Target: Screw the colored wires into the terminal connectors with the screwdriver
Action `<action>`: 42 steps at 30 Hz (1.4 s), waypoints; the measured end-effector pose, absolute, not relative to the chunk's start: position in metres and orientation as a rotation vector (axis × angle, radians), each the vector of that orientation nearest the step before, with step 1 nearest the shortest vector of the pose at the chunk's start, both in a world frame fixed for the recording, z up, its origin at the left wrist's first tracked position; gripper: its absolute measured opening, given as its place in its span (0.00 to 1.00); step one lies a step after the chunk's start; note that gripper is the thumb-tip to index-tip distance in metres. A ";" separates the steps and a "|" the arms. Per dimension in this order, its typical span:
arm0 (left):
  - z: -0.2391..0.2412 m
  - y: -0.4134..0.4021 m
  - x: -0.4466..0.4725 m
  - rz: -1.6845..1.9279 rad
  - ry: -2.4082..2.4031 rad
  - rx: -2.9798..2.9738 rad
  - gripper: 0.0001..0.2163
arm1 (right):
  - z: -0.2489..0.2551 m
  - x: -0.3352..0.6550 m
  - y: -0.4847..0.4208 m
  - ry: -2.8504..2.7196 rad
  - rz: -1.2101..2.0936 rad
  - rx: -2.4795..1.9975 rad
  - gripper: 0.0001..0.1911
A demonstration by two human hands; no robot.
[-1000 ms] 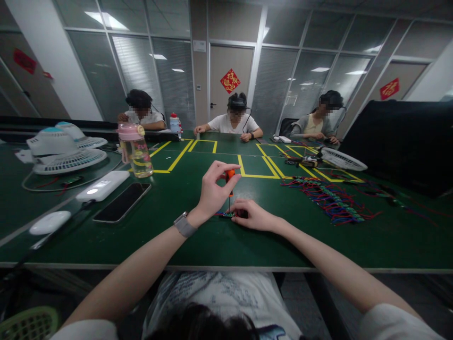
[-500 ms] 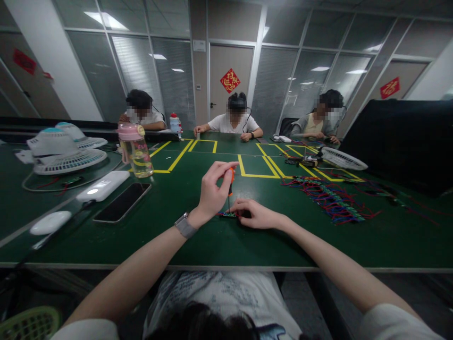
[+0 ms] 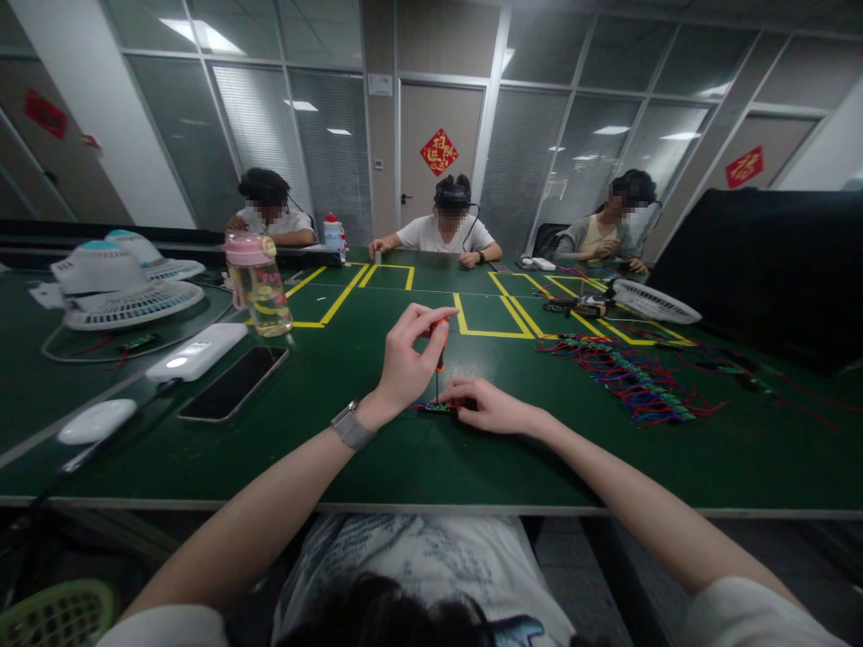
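My left hand grips the orange and black handle of a screwdriver, thumb and fingers around its upper part. The screwdriver stands upright, its thin shaft running down to a small green circuit board with red and blue wires. Whether the tip sits in a screw is too small to tell. Beside the shaft, my right hand rests low on the table, its fingers closed on the right end of the circuit board. Part of the board is hidden by those fingers.
On the green table, a row of wired circuit boards lies to the right. Leftward are a phone, a white power strip, a drink bottle and fans. Several people sit across; a black monitor stands right.
My left fingers have shifted slightly around the screwdriver handle, covering more of it. My right hand stays at the board. The person at far right has raised a hand.
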State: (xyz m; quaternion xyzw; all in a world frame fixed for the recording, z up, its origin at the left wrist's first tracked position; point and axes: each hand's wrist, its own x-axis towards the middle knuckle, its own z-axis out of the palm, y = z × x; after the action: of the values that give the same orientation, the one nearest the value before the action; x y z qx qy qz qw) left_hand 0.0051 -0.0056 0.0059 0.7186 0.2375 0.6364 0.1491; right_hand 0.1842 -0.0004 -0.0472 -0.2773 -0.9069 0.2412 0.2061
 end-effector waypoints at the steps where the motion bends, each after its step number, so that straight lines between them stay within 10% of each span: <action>1: 0.006 -0.006 0.005 1.827 0.684 2.064 0.10 | -0.048 0.184 0.000 -2.521 0.673 -0.765 0.23; 42: 0.005 -0.004 0.001 1.782 0.637 2.116 0.11 | -0.048 0.184 -0.002 -2.517 0.531 -0.715 0.22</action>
State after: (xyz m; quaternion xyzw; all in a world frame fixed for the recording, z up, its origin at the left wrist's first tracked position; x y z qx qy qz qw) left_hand 0.0007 -0.0040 0.0049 0.7368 0.2217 0.6207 0.1507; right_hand 0.1841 -0.0017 -0.0481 -0.2603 -0.9167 0.1934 0.2336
